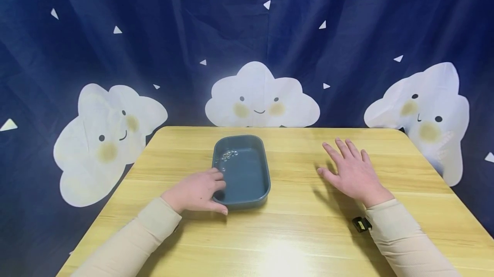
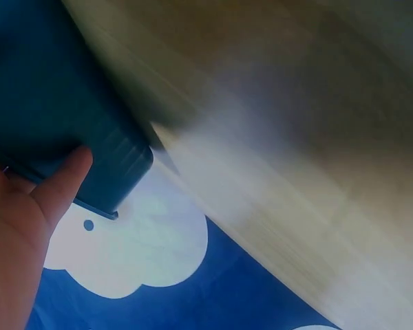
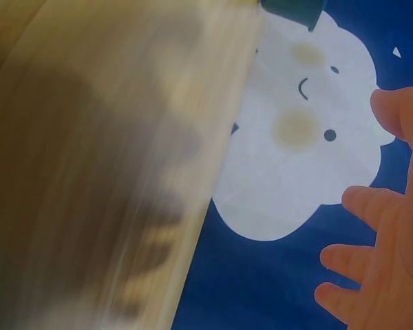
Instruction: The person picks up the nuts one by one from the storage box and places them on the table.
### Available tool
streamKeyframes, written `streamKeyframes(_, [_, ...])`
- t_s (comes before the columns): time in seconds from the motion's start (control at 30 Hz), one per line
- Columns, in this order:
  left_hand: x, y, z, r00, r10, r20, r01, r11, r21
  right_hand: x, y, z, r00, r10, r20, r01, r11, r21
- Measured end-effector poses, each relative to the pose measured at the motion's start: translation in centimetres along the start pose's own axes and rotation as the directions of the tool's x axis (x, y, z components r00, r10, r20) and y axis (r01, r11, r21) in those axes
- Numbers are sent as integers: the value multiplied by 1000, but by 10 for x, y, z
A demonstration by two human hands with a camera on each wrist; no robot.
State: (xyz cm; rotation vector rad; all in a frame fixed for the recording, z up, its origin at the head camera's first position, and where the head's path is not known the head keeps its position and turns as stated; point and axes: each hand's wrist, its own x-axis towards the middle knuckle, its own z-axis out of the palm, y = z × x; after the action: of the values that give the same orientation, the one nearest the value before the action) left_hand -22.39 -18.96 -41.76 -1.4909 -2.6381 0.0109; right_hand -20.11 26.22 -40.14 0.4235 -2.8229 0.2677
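A dark blue-grey rectangular tray [image 1: 247, 174] with rounded corners stands on the table, left of centre. My left hand [image 1: 198, 191] grips its near left rim, the fingers bent over the edge and the thumb along the outer wall, as the left wrist view also shows on the tray [image 2: 89, 117]. Inside, near the far left corner, lie several small shiny ring-like pieces [image 1: 227, 155], too small to tell exactly. Well to the tray's right, my right hand [image 1: 353, 174] hovers above the tabletop with fingers spread, holding nothing.
The light wooden table [image 1: 301, 217] reaches back to a dark blue curtain [image 1: 231, 19] printed with white clouds. A small black device [image 1: 361, 224] sits by the right sleeve cuff. Bright glare falls on the table's near middle.
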Motion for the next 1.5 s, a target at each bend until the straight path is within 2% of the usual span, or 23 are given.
streamKeyframes(0.23, [9,6,3,1000,22,-8,-22,1000,9,2,-1,0,1000,-6,1,6,1000,3])
streamKeyframes(0.43, [23,16,6,999,51,3,-52,998,30,2,-4,1,1000,-8,3,8,1000,9])
streamKeyframes(0.67, [41,31,8,994,109,-16,-108,994,35,1,-6,3,1000,-8,8,8,1000,13])
streamKeyframes(1.0, [66,53,6,985,174,13,-174,985,-3,8,-12,2,1000,-25,-5,25,998,54])
streamKeyframes(1.13, [73,58,6,980,192,49,-191,981,-17,13,-17,2,999,-33,0,33,998,62])
streamKeyframes(1.3, [79,63,4,978,191,88,-189,982,-29,18,-26,0,999,-52,-2,52,994,92])
streamKeyframes(1.5, [85,67,6,980,179,89,-177,984,-29,27,-38,-8,996,-89,-17,91,985,145])
